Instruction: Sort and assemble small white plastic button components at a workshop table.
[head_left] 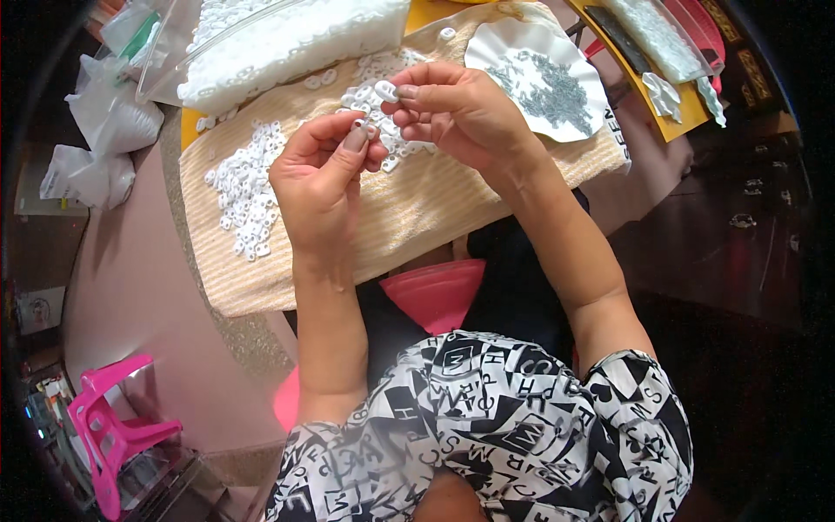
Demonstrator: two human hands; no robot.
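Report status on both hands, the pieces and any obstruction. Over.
Left hand: pinching small white holed piece. Right hand: pinching second white piece. Loose white pieces on striped cloth beneath; no obstruction seen between hands.

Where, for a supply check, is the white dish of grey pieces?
Head view, upper right: the dish lies on the striped cloth, right of the right hand.

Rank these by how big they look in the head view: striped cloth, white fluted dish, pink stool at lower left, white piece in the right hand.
1. Striped cloth
2. White fluted dish and pink stool: too alike to rank
3. White piece in the right hand, clearly smallest
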